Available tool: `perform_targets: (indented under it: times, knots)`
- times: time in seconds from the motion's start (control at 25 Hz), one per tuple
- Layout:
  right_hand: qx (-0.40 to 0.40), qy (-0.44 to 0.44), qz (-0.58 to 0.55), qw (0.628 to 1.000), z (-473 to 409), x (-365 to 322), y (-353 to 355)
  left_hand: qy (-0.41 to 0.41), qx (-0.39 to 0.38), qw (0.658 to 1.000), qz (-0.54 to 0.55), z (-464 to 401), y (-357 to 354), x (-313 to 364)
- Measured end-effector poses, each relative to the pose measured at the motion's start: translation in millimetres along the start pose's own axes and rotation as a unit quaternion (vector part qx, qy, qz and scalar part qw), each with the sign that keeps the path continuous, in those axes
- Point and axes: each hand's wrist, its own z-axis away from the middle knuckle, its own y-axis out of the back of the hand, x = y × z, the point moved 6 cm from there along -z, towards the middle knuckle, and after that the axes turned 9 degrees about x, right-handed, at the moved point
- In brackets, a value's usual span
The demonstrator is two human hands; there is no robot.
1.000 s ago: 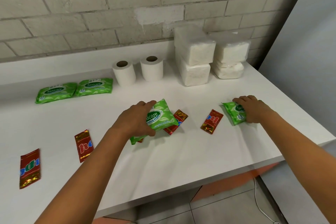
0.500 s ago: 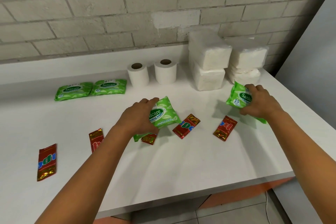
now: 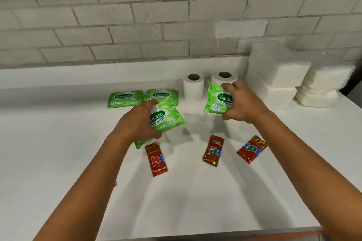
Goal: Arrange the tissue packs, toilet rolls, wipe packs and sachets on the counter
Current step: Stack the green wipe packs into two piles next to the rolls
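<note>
White worktop (image 3: 195, 211) spreads under both arms. Beyond the right hand (image 3: 243, 103), two stacks of tissue packs (image 3: 274, 76) sit at the wall; two toilet rolls (image 3: 193, 86) stand upright between and past the hands. Left hand (image 3: 137, 123) grips a green wipe pack (image 3: 166, 117), lifted and tilted; right hand clutches another wipe pack (image 3: 217, 101), raised too. Two flat wipe packs (image 3: 125, 98) lie just beyond the left hand. Three red sachets (image 3: 212, 150) lie nearer, below both hands.
</note>
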Motion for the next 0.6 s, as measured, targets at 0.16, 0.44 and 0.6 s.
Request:
perform_targets:
  times: [0.16,0.44,0.6]
  knots:
    - [-0.035,0.031,0.015,0.999,-30,-68,-36,0.025,0.008,1.0,0.002,-9,19,-68]
    - [-0.065,0.023,0.042,0.997,-83,-138,-82,0.023,0.0,1.0,-0.003,-48,40,-164]
    - [-0.089,0.014,0.072,0.993,-110,-156,-108,-0.007,-0.021,1.0,-0.004,-81,42,-191]
